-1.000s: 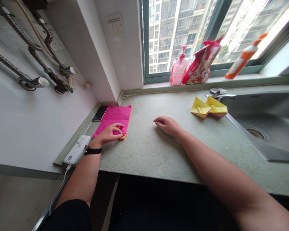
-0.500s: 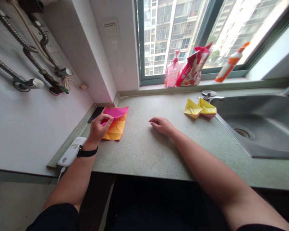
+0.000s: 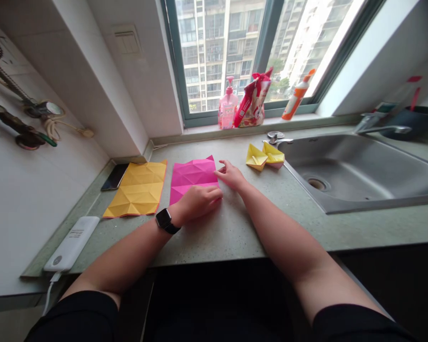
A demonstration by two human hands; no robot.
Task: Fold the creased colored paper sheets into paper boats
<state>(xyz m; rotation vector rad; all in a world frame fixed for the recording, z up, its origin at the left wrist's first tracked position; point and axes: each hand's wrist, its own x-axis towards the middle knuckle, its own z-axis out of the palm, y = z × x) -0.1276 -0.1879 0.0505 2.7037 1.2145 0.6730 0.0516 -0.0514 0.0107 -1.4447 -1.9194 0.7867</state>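
Speckled grey-green countertop (image 3: 235, 237) under a window (image 3: 217, 57), steel sink (image 3: 356, 175) on the right, faucet (image 3: 381, 128) and dark pot (image 3: 413, 122) beyond it. On the far sill: pink pump bottle (image 3: 227, 108), red-and-white bag (image 3: 253, 104), orange-and-white bottle (image 3: 296, 95).

Change from the earlier frame: the pink paper was lying over the yellow and the left hand was peeling it up at the far end. Now they are two separate creased sheets side by side and well unfolded. The yellow sheet (image 3: 135, 194) lies flat on the left, just apart from the pink sheet (image 3: 192, 173), which sits mid-counter. The head view has also swung, showing more of the sink.

Left hand (image 3: 198, 202) lies palm down over the near right part of the pink sheet, fingers together, not pinching, watch (image 3: 166, 221) on the wrist. Right hand (image 3: 231, 175) is loosely open, with its fingers (image 3: 221, 167) at the sheet's right edge, barely touching or just beside it.

Two yellow paper boats (image 3: 260, 157) sit to the far right of the right hand, by the sink. Phone (image 3: 114, 176) is at the yellow sheet's far left corner, power bank (image 3: 71, 244) near left on the counter edge.
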